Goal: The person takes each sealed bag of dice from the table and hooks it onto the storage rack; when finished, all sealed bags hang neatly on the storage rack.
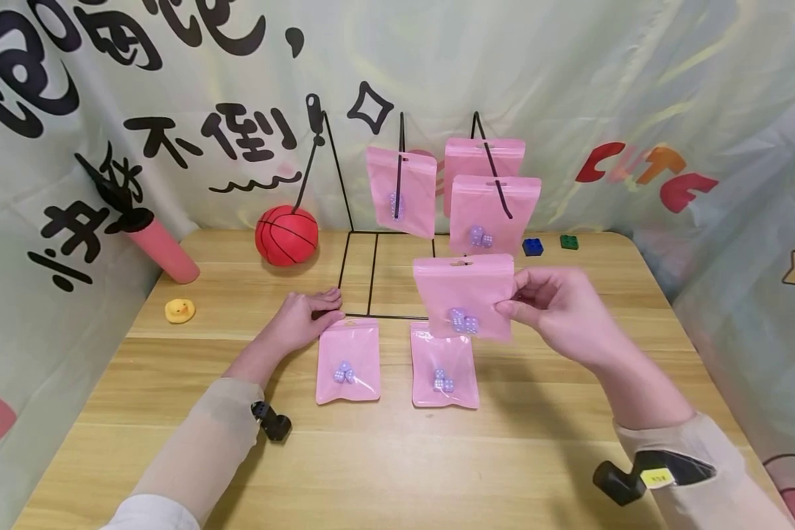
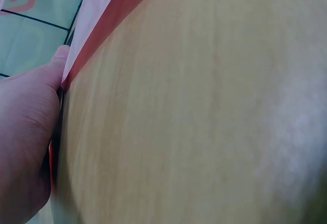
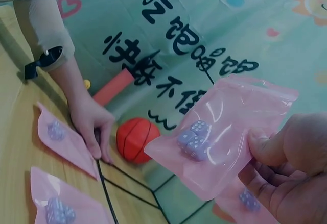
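My right hand [image 1: 556, 313] pinches the right edge of a pink zip bag [image 1: 467, 291] with lilac dice in it, held up above the table. My left hand [image 1: 298, 320] is low at the front left corner of a black wire rack [image 1: 370, 276], with the corner between thumb and fingers. Two more pink bags with dice lie flat before the rack: the left bag [image 1: 348, 350] right by my left thumb, the right bag [image 1: 444, 357] partly behind the held one. From the middle hook hangs one bag [image 1: 414, 180]; two hang from the right hook, the front one [image 1: 493, 202] overlapping the rear one [image 1: 503, 151].
A red basketball-patterned ball [image 1: 287, 235] sits at the rack's left, near its left hook [image 1: 336, 162]. Further left are a pink vase [image 1: 165, 250] and a yellow duck [image 1: 179, 311]. Blue [image 1: 533, 246] and green [image 1: 569, 242] bricks lie at the back right, before the printed curtain [image 1: 570, 88].
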Action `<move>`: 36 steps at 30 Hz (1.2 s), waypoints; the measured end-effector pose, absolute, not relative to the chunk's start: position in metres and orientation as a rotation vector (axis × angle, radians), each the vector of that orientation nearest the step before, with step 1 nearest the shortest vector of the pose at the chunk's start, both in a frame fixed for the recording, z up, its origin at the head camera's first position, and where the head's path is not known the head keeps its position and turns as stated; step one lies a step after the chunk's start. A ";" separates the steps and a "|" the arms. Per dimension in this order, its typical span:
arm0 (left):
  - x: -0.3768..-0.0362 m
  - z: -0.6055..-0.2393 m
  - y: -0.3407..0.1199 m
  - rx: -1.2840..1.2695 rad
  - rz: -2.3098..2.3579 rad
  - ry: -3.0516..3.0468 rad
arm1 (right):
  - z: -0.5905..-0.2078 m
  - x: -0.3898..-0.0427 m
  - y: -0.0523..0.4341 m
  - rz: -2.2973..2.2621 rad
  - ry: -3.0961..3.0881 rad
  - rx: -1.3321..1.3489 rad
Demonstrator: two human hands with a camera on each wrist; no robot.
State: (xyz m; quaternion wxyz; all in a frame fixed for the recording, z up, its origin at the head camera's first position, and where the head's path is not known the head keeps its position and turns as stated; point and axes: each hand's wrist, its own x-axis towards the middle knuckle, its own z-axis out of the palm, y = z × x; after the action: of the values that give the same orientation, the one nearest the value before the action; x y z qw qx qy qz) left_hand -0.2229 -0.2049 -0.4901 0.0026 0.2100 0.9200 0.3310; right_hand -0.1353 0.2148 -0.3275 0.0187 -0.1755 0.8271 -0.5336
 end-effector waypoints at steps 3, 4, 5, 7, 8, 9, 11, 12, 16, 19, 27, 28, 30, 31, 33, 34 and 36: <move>-0.223 -0.490 -0.205 0.663 1.033 2.891 | -0.324 -0.139 0.206 -1.672 2.555 -0.577; -0.223 -0.490 -0.205 0.664 1.029 2.892 | -0.323 -0.140 0.203 -1.674 2.556 -0.586; -0.223 -0.490 -0.205 0.664 1.027 2.892 | -0.322 -0.141 0.201 -1.680 2.556 -0.595; -0.223 -0.490 -0.205 0.664 1.024 2.892 | -0.321 -0.145 0.195 -1.698 2.550 -0.606; -0.223 -0.490 -0.205 0.666 1.024 2.891 | -0.320 -0.146 0.192 -1.712 2.544 -0.612; -0.223 -0.490 -0.205 0.670 1.024 2.890 | -0.320 -0.148 0.189 -1.729 2.535 -0.616; -0.224 -0.490 -0.204 0.672 1.029 2.888 | -0.319 -0.152 0.183 -1.775 2.506 -0.630; -0.224 -0.490 -0.204 0.672 1.031 2.886 | -0.319 -0.154 0.180 -1.798 2.491 -0.638; -0.224 -0.491 -0.205 0.668 1.044 2.876 | -0.318 -0.161 0.165 -1.845 2.470 -0.639; -0.224 -0.493 -0.206 0.660 1.048 2.877 | -0.319 -0.165 0.155 -1.844 2.481 -0.613; -0.224 -0.494 -0.207 0.661 1.055 2.888 | -0.322 -0.176 0.141 -1.885 2.509 -0.577; -0.225 -0.494 -0.207 0.663 1.053 2.890 | -0.323 -0.178 0.140 -1.890 2.507 -0.571; -0.225 -0.495 -0.207 0.663 1.049 2.893 | -0.324 -0.180 0.139 -1.904 2.499 -0.560; -0.225 -0.495 -0.207 0.664 1.046 2.895 | -0.325 -0.181 0.138 -1.909 2.494 -0.554; -0.225 -0.495 -0.207 0.661 1.041 2.899 | -0.326 -0.184 0.137 -1.916 2.485 -0.541; -0.225 -0.494 -0.207 0.661 1.038 2.901 | -0.327 -0.185 0.137 -1.917 2.483 -0.532; -0.225 -0.494 -0.206 0.665 1.037 2.901 | -0.328 -0.187 0.136 -1.921 2.478 -0.517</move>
State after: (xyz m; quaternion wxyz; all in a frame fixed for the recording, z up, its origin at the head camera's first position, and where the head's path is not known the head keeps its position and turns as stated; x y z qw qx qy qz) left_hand -0.2246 -0.2062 -0.4941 -0.0053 0.2109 0.9204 0.3291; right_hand -0.1872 0.1357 -0.3281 -0.0182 -0.1627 0.7797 -0.6043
